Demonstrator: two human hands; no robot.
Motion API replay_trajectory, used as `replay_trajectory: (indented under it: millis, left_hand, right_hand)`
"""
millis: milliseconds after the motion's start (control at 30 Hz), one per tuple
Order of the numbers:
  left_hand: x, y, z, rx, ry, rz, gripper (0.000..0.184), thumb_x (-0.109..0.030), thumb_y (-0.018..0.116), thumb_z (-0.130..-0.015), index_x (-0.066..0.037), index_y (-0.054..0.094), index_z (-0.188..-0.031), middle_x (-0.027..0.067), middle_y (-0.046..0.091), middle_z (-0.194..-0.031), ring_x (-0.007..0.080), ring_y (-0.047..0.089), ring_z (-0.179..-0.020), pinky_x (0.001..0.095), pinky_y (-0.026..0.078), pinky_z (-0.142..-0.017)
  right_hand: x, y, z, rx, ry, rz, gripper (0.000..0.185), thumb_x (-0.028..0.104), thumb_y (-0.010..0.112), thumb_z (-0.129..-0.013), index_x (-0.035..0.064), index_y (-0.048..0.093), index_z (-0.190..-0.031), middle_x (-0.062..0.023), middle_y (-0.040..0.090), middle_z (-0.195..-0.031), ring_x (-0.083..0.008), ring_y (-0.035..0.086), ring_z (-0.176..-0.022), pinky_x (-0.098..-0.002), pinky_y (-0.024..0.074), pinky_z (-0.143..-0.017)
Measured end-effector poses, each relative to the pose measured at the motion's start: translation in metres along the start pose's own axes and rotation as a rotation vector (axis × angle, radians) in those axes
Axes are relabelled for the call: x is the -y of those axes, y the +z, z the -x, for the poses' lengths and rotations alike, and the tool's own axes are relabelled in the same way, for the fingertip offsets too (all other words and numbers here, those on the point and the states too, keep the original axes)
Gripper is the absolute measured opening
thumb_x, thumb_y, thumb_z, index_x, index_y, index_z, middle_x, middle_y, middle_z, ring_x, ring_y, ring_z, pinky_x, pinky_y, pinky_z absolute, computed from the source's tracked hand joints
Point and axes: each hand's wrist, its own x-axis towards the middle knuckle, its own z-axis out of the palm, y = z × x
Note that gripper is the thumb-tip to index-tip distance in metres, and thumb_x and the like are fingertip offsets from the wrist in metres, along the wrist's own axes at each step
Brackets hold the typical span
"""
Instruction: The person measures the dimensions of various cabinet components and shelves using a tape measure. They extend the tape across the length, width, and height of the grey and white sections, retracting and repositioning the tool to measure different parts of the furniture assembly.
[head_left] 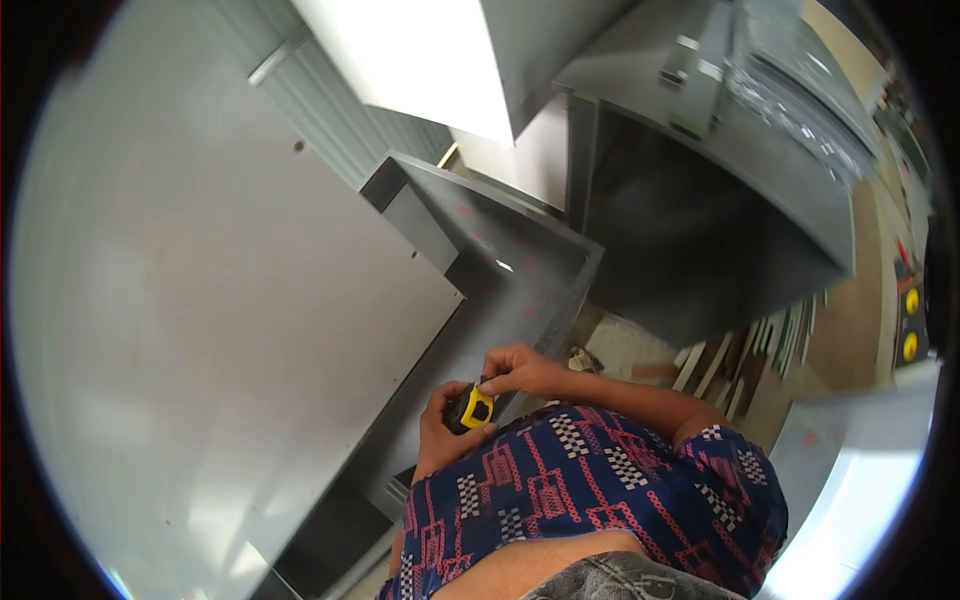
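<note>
Left hand [440,432]: fingers and thumb wrapped around the case of a yellow-and-black tape measure [481,408], clamped on it. Right hand [525,370]: fingers bent, thumb tip against the upper end of the same case; cannot tell whether thumb and finger are pinched together on the tape's end, as that spot is small and dark. Tape measure position: between the two hands, just in front of the patterned shirt [600,490], yellow face toward the camera. No length of blade visible.

Beyond the hands: a grey metal frame [495,310] with raised edges and a corner, its surface carrying small red marks [529,313]. To its left, a large pale panel [250,270] borders the frame and fills much of the view; small dark holes [299,146] near its edge. Upper right: a big box [700,230] with a dark, open-looking side, metal pieces [695,90] and crinkled clear plastic [790,115] on its top. Top centre: a bright white sheet [420,60], tilted. Below the box, long narrow strips [735,372] lie on the floor [625,335], near the right forearm.
</note>
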Motion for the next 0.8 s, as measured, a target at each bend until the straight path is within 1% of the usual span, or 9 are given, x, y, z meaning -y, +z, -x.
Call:
replay_trajectory:
  millis: [100,167,200,333,400,500,600,700,800]
  left_hand:
    - [-0.010,0.006,0.001,-0.052,-0.013,0.006,0.068,-0.025,0.083,-0.058,-0.001,0.050,-0.113,0.0110,0.060,-0.099,0.0189,0.058,-0.094,0.0300,0.044,-0.086]
    - [-0.013,0.011,0.001,-0.057,-0.017,0.046,0.069,-0.025,0.083,-0.058,-0.002,0.049,-0.114,0.0114,0.059,-0.099,0.0196,0.058,-0.094,0.0299,0.044,-0.087]
    - [-0.014,0.011,-0.001,-0.052,-0.020,-0.006,0.070,-0.025,0.083,-0.057,-0.003,0.049,-0.114,0.0099,0.057,-0.101,0.0180,0.056,-0.094,0.0296,0.044,-0.085]
    - [-0.012,0.012,-0.004,-0.112,0.002,-0.044,0.072,-0.026,0.083,-0.059,-0.002,0.048,-0.117,0.0101,0.056,-0.101,0.0183,0.056,-0.093,0.0296,0.043,-0.085]
    - [-0.020,0.011,-0.007,-0.113,0.025,-0.105,0.073,-0.026,0.082,-0.060,-0.002,0.047,-0.119,0.0099,0.056,-0.101,0.0181,0.056,-0.093,0.0295,0.043,-0.086]
    - [-0.015,0.012,-0.017,-0.099,0.168,-0.274,0.076,-0.026,0.082,-0.061,-0.003,0.046,-0.123,0.0094,0.056,-0.102,0.0175,0.056,-0.094,0.0295,0.043,-0.086]
    - [-0.016,0.018,-0.015,-0.135,0.052,-0.178,0.071,-0.035,0.080,-0.062,-0.003,0.051,-0.119,0.0131,0.053,-0.112,0.0243,0.053,-0.104,0.0338,0.041,-0.091]
    - [0.006,0.031,-0.009,-0.213,0.022,-0.037,0.072,-0.037,0.080,-0.063,-0.001,0.049,-0.118,0.0145,0.055,-0.108,0.0255,0.055,-0.101,0.0344,0.043,-0.089]
    - [-0.001,0.036,-0.001,-0.236,-0.079,-0.024,0.071,-0.030,0.081,-0.066,0.001,0.045,-0.119,0.0127,0.061,-0.101,0.0191,0.057,-0.096,0.0307,0.045,-0.086]
  right_hand:
    - [0.006,-0.004,-0.005,-0.042,0.034,0.036,0.015,0.013,0.071,-0.077,0.0017,0.061,-0.080,-0.0005,0.059,-0.073,-0.0071,0.052,-0.068,-0.0227,0.0409,-0.061]
    - [0.024,-0.008,-0.002,-0.011,0.073,0.055,0.015,0.013,0.070,-0.078,0.0012,0.060,-0.081,-0.0010,0.059,-0.074,-0.0073,0.053,-0.070,-0.0227,0.0423,-0.063]
    - [0.032,-0.008,-0.002,-0.004,0.095,0.064,0.015,0.013,0.070,-0.078,0.0010,0.060,-0.081,-0.0013,0.060,-0.074,-0.0074,0.054,-0.071,-0.0227,0.0430,-0.063]
    - [0.036,-0.009,-0.012,0.000,0.061,0.172,0.015,0.012,0.069,-0.079,0.0003,0.060,-0.083,-0.0018,0.060,-0.075,-0.0076,0.055,-0.072,-0.0225,0.0442,-0.065]
    - [0.026,-0.013,-0.018,0.008,0.001,0.150,0.016,0.012,0.068,-0.079,0.0001,0.060,-0.085,-0.0019,0.060,-0.076,-0.0077,0.055,-0.072,-0.0225,0.0444,-0.065]
    - [0.033,-0.020,-0.021,0.003,-0.018,0.178,0.017,0.013,0.069,-0.079,0.0000,0.060,-0.085,-0.0019,0.060,-0.075,-0.0078,0.055,-0.071,-0.0229,0.0448,-0.065]
    - [0.047,-0.035,-0.028,-0.005,-0.092,0.258,0.017,0.014,0.069,-0.079,0.0002,0.061,-0.086,-0.0022,0.061,-0.076,-0.0079,0.056,-0.071,-0.0231,0.0450,-0.065]
    - [0.088,-0.059,-0.041,-0.028,-0.095,0.305,0.014,0.013,0.064,-0.082,0.0014,0.062,-0.089,-0.0008,0.061,-0.080,-0.0065,0.055,-0.075,-0.0230,0.0451,-0.069]
    - [0.110,-0.083,-0.076,-0.066,-0.129,0.408,0.016,0.016,0.063,-0.083,0.0007,0.063,-0.089,-0.0009,0.060,-0.079,-0.0079,0.055,-0.074,-0.0235,0.0448,-0.070]
